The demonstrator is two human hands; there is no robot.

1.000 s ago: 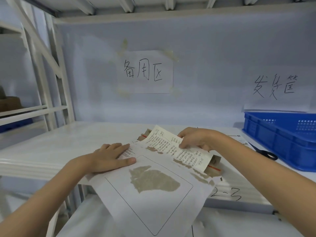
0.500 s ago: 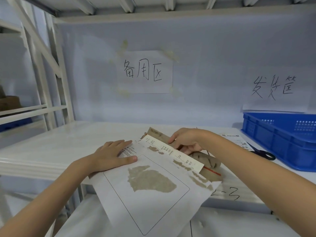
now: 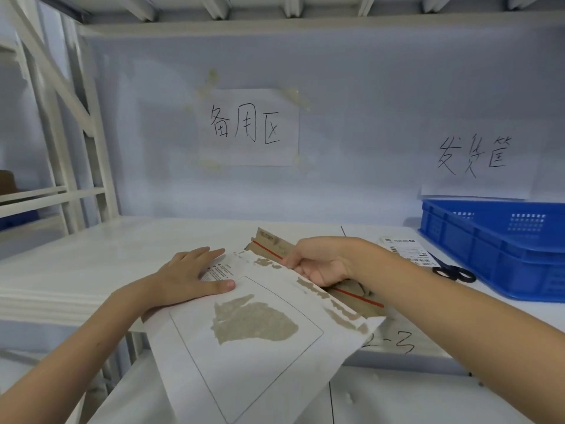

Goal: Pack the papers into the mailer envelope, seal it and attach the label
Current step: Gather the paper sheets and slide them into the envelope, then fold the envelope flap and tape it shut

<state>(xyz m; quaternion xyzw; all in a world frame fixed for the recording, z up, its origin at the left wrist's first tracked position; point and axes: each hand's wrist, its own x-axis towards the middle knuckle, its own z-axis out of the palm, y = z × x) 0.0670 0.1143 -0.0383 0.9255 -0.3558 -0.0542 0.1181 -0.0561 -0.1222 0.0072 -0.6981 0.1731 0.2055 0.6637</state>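
Note:
A white mailer envelope [image 3: 260,362] with a torn brown patch lies on the white shelf [image 3: 101,258] and overhangs its front edge. Its brown flap [image 3: 270,241], which carries a red strip, lies open behind it. My left hand [image 3: 189,278] presses flat on the envelope's upper left corner. At the envelope's mouth my right hand [image 3: 321,266] has its fingers curled over the front edge. No papers show; I cannot tell how far inside they sit. A printed label [image 3: 406,250] lies on the shelf to the right, apart from both hands.
Black scissors [image 3: 455,273] lie beside the label. A blue plastic crate [image 3: 501,249] stands at the right end of the shelf. Handwritten paper signs are taped to the back wall. White rack posts rise at the left, and a lower shelf lies beneath the envelope.
The printed papers, held above the envelope's mouth by my right hand a second ago, have slid down into it and out of sight. My left hand has stayed pressed on the envelope.

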